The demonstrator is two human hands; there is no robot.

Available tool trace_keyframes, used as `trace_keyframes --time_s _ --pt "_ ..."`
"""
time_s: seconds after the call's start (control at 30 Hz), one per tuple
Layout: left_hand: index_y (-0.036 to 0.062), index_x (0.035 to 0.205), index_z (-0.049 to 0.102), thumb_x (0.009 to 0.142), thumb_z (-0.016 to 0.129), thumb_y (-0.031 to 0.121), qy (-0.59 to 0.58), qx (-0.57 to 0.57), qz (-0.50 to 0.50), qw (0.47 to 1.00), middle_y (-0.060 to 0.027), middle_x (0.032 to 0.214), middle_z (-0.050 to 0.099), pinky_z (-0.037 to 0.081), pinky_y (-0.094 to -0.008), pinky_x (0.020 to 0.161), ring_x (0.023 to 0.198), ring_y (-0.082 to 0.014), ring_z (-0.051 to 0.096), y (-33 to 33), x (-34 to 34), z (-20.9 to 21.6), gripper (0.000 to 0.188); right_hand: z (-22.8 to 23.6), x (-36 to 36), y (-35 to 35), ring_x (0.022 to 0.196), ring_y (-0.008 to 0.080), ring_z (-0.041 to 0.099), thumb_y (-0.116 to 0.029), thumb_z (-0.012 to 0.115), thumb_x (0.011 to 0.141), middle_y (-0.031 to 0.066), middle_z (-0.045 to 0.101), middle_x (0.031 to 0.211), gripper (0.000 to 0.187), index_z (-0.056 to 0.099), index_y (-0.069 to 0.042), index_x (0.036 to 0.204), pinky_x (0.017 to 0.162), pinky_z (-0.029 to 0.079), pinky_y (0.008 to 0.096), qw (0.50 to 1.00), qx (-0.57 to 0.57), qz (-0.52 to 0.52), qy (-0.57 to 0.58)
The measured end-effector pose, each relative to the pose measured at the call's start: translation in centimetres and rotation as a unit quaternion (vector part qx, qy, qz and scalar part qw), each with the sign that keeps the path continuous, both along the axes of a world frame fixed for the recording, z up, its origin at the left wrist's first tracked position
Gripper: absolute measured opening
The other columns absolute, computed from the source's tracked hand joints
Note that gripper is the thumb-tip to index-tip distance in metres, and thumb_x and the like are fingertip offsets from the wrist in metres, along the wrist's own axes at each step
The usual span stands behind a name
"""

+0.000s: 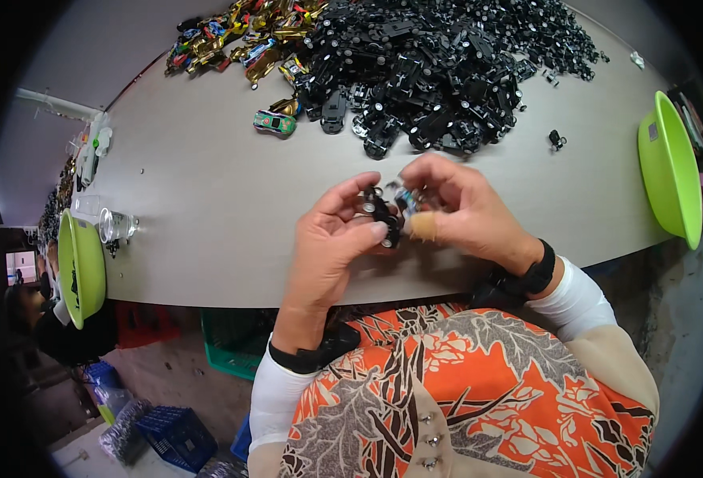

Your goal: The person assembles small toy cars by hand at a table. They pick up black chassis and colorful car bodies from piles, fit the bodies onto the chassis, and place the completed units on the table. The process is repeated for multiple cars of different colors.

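Note:
Over the near part of the table, my left hand [324, 243] grips a black toy car chassis [383, 225] with small wheels between thumb and fingers. Close beside it, my right hand [479, 211] pinches a small shiny, multicoloured piece [406, 199] that looks like a toy car body; it is blurred and partly covered by the fingers. Whether the two pieces touch, I cannot tell. A bandage-like tan wrap [424, 226] covers my right thumb. Beyond my hands lies a large heap of black toy car chassis [431, 80]. A green toy car [275, 123] sits at its left front edge.
Gold and coloured car bodies [224, 40] are piled at the far left of the table [208, 191]. Lime green basins stand at the left [88, 271] and right [669, 175]. A clear cup [116, 226] is near the left edge. One loose black part [557, 140] lies right of the heap.

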State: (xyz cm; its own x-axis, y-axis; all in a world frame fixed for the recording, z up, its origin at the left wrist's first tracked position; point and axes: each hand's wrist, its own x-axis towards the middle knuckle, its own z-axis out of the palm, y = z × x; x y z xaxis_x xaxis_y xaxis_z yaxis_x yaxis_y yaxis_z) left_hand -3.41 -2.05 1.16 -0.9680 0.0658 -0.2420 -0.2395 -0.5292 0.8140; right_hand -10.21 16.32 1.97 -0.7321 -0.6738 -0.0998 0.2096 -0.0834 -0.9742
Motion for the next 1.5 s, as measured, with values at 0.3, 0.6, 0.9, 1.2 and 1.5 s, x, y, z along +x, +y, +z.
trace_keyframes --time_s 0.3,0.6,0.9,1.2,1.5 --pt "0.0013 0.125 0.044 0.08 0.061 -0.001 0.015 0.11 0.029 0.993 -0.0155 0.106 0.059 0.058 -0.0403 0.078 0.098 -0.028 0.062 -0.1 0.0 0.0 0.048 0.5 1.1 -0.6 0.085 0.0059 0.051 -0.002 0.068 0.078 0.0039 0.051 0.099 0.044 0.043 -0.003 0.114 0.069 0.046 0.0194 0.991 -0.067 -0.084 0.075" --pt "0.0022 0.126 0.042 0.081 0.063 0.005 0.029 0.059 0.025 0.997 -0.0153 0.109 0.059 0.057 -0.04 0.078 0.094 -0.0236 0.063 0.5 0.1 -0.3 0.049 0.1 1.4 -0.6 0.084 0.0074 0.056 -0.004 0.065 0.081 0.0049 0.056 0.095 0.036 0.044 -0.002 0.11 0.071 0.052 0.0232 0.987 -0.056 -0.086 0.126" --pt "-0.0015 0.121 0.048 0.079 0.062 -0.006 0.026 0.04 0.037 0.998 -0.0125 0.109 0.057 0.058 -0.034 0.076 0.095 -0.0198 0.061 1.1 0.5 0.3 0.045 -0.4 1.6 -0.6 0.075 0.0061 0.049 -0.001 0.061 0.077 0.003 0.052 0.088 0.036 0.043 -0.001 0.109 0.063 0.043 0.0208 0.987 -0.018 -0.071 0.14" --pt "-0.0059 0.117 0.054 0.079 0.063 -0.005 0.063 -0.042 0.042 0.996 -0.0128 0.105 0.061 0.056 -0.0314 0.078 0.092 -0.0184 0.062 1.4 1.0 0.6 0.039 -0.1 1.5 -0.5 0.074 0.0115 0.053 0.0 0.061 0.075 0.0067 0.054 0.086 0.034 0.053 0.001 0.108 0.064 0.044 0.0246 0.968 0.018 -0.042 0.247" --pt "-0.0035 0.12 0.055 0.087 0.056 -0.002 0.147 -0.251 0.041 0.956 -0.0101 0.11 0.057 0.051 -0.0244 0.075 0.091 -0.0143 0.059 2.0 1.7 0.3 0.033 0.4 1.2 -0.3 0.075 0.0145 0.06 0.001 0.063 0.078 0.0095 0.056 0.09 0.026 0.057 0.002 0.103 0.064 0.048 0.0264 0.964 0.034 -0.022 0.263"
